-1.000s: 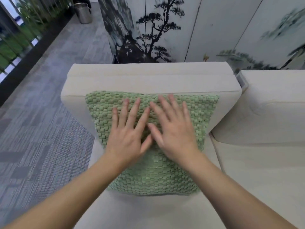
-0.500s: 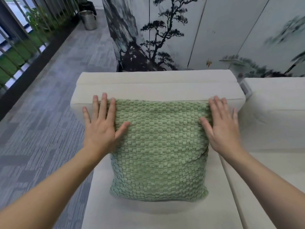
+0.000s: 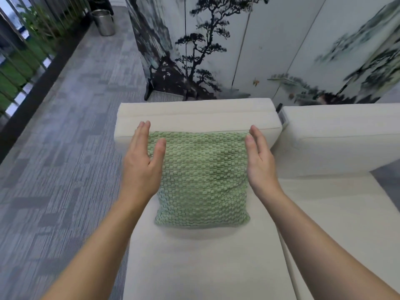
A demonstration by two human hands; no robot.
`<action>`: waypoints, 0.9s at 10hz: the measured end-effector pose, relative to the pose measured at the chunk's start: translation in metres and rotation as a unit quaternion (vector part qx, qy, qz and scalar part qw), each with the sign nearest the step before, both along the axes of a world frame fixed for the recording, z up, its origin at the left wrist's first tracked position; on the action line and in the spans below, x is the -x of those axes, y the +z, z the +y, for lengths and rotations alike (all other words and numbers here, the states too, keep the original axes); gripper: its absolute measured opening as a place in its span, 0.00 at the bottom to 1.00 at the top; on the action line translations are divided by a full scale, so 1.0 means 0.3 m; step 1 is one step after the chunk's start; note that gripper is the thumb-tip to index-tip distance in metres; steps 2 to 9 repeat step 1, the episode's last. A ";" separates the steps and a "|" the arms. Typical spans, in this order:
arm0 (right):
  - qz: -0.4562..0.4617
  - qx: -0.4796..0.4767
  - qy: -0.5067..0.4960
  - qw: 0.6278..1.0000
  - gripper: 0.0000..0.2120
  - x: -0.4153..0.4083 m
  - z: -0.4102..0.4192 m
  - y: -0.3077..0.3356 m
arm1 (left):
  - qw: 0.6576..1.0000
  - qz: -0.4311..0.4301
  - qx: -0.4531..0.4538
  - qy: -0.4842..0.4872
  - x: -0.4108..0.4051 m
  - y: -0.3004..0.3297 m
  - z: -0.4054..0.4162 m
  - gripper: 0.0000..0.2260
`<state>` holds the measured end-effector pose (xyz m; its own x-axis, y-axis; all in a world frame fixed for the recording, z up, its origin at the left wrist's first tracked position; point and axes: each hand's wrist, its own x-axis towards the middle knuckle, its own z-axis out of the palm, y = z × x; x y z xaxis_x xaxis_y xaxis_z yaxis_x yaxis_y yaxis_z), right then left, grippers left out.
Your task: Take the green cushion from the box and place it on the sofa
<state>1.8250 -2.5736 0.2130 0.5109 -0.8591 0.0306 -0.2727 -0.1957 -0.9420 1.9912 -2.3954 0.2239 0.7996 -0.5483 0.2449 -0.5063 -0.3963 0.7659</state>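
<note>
The green knobbly cushion [image 3: 203, 178] stands on the cream sofa [image 3: 194, 260], leaning against its backrest. My left hand [image 3: 141, 163] is at the cushion's left edge, fingers straight and apart, thumb over the fabric. My right hand [image 3: 259, 163] is at the cushion's right edge, palm turned inward, fingers extended. Neither hand grips the cushion. No box is in view.
A second cream sofa section [image 3: 337, 144] adjoins on the right. Behind the sofa stands a folding screen [image 3: 216, 50] painted with trees. Grey carpet [image 3: 65, 148] lies to the left, with a metal bucket [image 3: 105, 21] far back and a railing [image 3: 19, 68] along the left.
My hands moved from the cushion's middle out to its two sides, then turned more edge-on. The view has pulled back from the sofa.
</note>
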 end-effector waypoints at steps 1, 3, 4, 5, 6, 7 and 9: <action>-0.035 -0.034 -0.024 0.999 0.24 0.039 0.075 0.107 | 0.998 0.049 0.034 -0.017 0.081 0.126 0.054 0.28; -0.035 -0.034 -0.024 0.999 0.24 0.039 0.075 0.107 | 0.998 0.049 0.034 -0.017 0.081 0.126 0.054 0.28; -0.035 -0.034 -0.024 0.999 0.24 0.039 0.075 0.107 | 0.998 0.049 0.034 -0.017 0.081 0.126 0.054 0.28; -0.035 -0.034 -0.024 0.999 0.24 0.039 0.075 0.107 | 0.998 0.049 0.034 -0.017 0.081 0.126 0.054 0.28; -0.035 -0.034 -0.024 0.999 0.24 0.039 0.075 0.107 | 0.998 0.049 0.034 -0.017 0.081 0.126 0.054 0.28; -0.035 -0.034 -0.024 0.999 0.24 0.039 0.075 0.107 | 0.998 0.049 0.034 -0.017 0.081 0.126 0.054 0.28; -0.035 -0.034 -0.024 0.999 0.24 0.039 0.075 0.107 | 0.998 0.049 0.034 -0.017 0.081 0.126 0.054 0.28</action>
